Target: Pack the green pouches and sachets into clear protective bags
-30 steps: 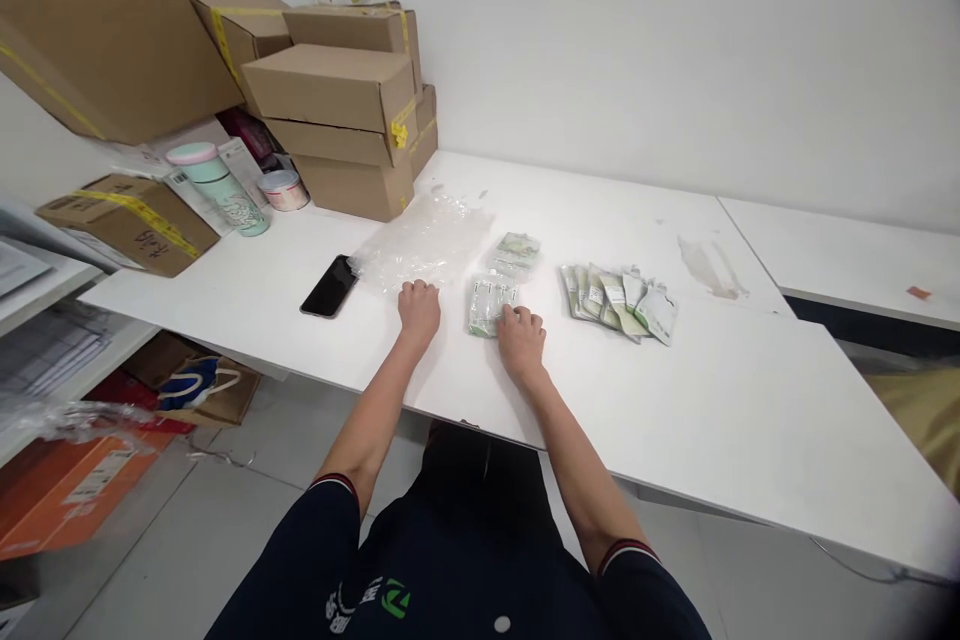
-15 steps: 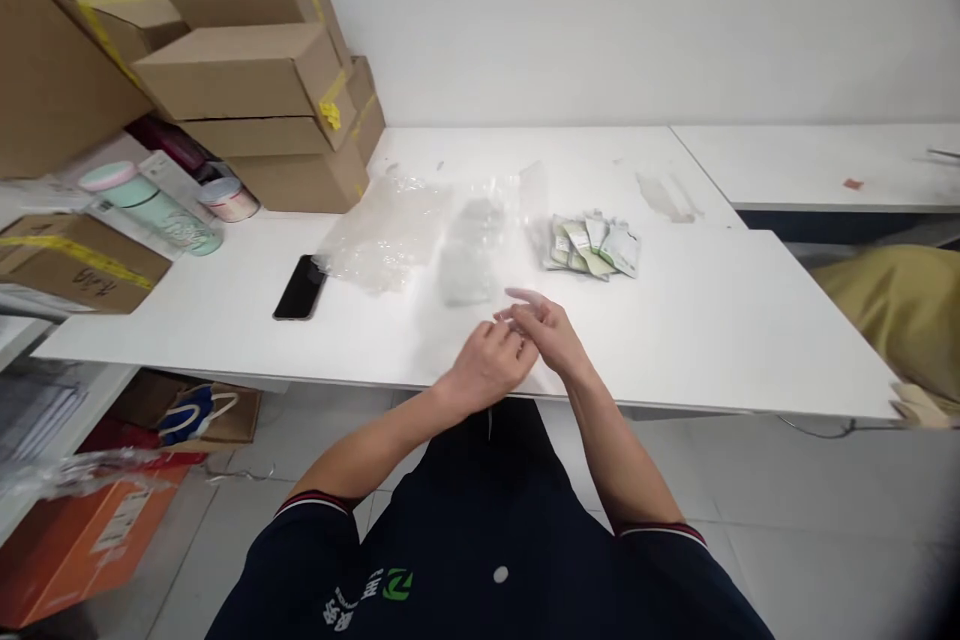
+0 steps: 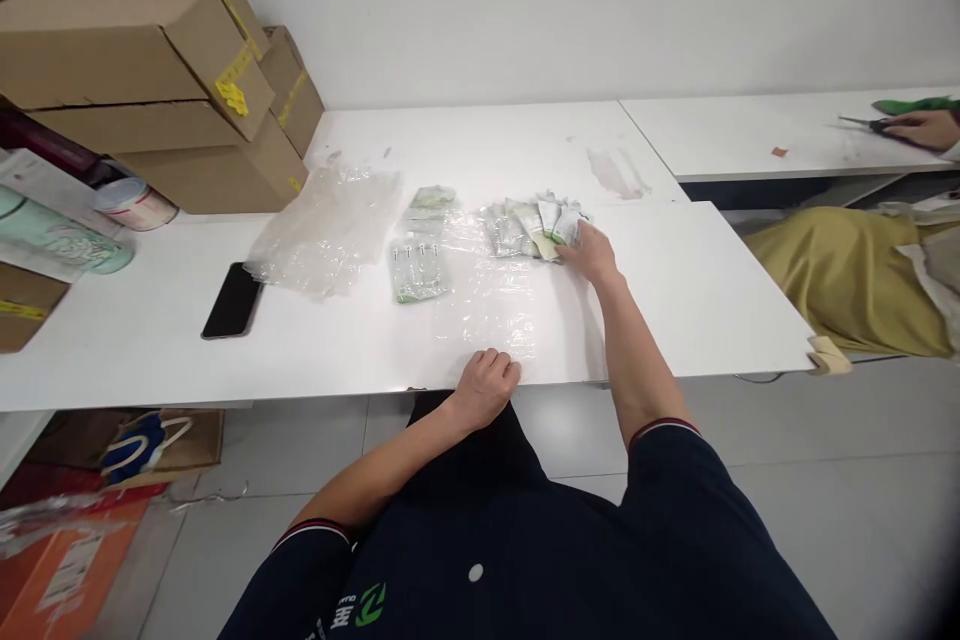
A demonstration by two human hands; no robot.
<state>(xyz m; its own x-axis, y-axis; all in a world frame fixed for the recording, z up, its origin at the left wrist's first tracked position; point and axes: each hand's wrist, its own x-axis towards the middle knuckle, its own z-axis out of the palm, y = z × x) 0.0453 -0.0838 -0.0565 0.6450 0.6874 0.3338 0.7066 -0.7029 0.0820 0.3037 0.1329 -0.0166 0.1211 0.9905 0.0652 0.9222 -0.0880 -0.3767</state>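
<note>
My left hand (image 3: 486, 382) rests at the near table edge, fingers curled on the bottom end of a clear plastic bag (image 3: 491, 290) lying flat on the white table (image 3: 675, 280). My right hand (image 3: 589, 250) reaches out to a fanned pile of green-and-white packets (image 3: 531, 223), with the fingers pressed on its right end. A bagged set of packets (image 3: 415, 269) lies left of the clear bag, with another (image 3: 431, 203) just behind it.
A stack of clear bags (image 3: 322, 230) and a black phone (image 3: 232, 300) lie to the left. Cardboard boxes (image 3: 150, 70), a tin (image 3: 135, 204) and a mint bottle (image 3: 60, 240) crowd the back left. Another person's hand (image 3: 919, 127) works at the right-hand table.
Both hands left the bagged packets and met in front of me. A clear bag now lies flat, my left hand holds its end, and my right hand has reached to the loose packets.
</note>
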